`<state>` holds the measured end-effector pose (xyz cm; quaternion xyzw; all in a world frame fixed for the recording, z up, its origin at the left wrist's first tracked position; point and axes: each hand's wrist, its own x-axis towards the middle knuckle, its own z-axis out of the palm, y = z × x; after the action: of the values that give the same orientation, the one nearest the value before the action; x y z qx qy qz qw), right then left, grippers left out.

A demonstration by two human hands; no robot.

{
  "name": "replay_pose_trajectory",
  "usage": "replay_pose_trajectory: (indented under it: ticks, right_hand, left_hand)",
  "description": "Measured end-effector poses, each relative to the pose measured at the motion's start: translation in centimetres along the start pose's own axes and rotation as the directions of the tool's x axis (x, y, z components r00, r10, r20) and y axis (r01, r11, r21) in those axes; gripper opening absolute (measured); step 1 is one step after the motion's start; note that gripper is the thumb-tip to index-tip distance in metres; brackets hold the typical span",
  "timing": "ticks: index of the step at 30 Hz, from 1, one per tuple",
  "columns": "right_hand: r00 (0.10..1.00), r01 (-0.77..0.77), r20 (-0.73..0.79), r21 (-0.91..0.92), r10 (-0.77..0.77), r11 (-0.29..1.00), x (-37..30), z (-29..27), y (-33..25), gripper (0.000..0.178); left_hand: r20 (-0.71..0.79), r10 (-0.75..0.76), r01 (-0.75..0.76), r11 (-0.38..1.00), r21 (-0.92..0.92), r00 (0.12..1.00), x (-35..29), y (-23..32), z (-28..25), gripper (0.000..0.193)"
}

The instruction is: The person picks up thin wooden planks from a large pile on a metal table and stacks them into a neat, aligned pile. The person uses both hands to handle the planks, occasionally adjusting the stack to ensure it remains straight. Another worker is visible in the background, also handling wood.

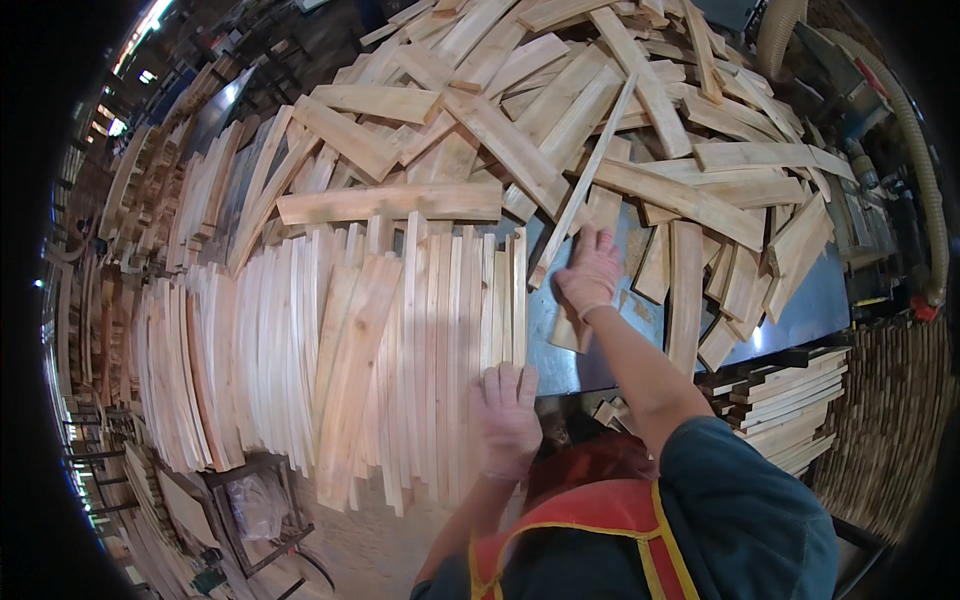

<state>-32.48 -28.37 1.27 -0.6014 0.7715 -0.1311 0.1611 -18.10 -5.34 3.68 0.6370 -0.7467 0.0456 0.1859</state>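
Both my hands wear pale pinkish gloves. My right hand lies over a short wooden board on the metal tabletop, its thumb along the left edge and its fingers bent over the upper face. A thin wooden strip slants across the loose boards just beyond that hand. My left hand rests with fingers stretched out against the near right end of a row of boards. These boards stand on edge, packed side by side. One wider board leans across the row's front.
A large jumbled heap of loose boards covers the far part of the metal table. Stacked boards stand below its right edge. A ribbed hose hangs at the far right. A metal-framed stand is at lower left.
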Motion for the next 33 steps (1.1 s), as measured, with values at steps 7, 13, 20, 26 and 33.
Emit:
replay_pose_trajectory:
  ticks: [7, 13, 20, 26, 33]
  right_hand:
    - [0.999, 0.034, -0.011, 0.358, -0.033, 0.933, -6.4, -4.1, 9.6, 0.095]
    - [0.984, 0.067, 0.145, 0.207, -0.098, 0.976, -17.0, -4.6, 12.0, 0.096]
    - [0.965, -0.257, 0.157, 0.709, 0.208, 0.657, -17.6, -2.1, 16.2, 0.082]
    - [0.990, 0.010, 0.108, 0.583, -0.089, 0.812, -12.8, -5.6, 5.7, 0.073]
    - [0.958, -0.142, 0.283, 0.614, -0.048, 0.777, -2.2, -1.9, 0.9, 0.071]
  left_hand:
    - [0.337, 0.003, -0.004, 1.000, 0.003, 0.942, -0.8, -1.4, 0.5, 0.074]
    - [0.287, 0.110, -0.094, 0.993, -0.070, 0.952, 0.3, -2.5, -0.2, 0.077]
    - [0.279, 0.112, -0.098, 0.993, -0.063, 0.954, 0.2, -2.4, 0.0, 0.077]
    - [0.257, 0.113, -0.099, 0.993, -0.067, 0.960, -0.1, -3.1, 0.3, 0.077]
    - [0.247, 0.130, -0.114, 0.990, -0.076, 0.960, 0.9, -2.2, -0.4, 0.075]
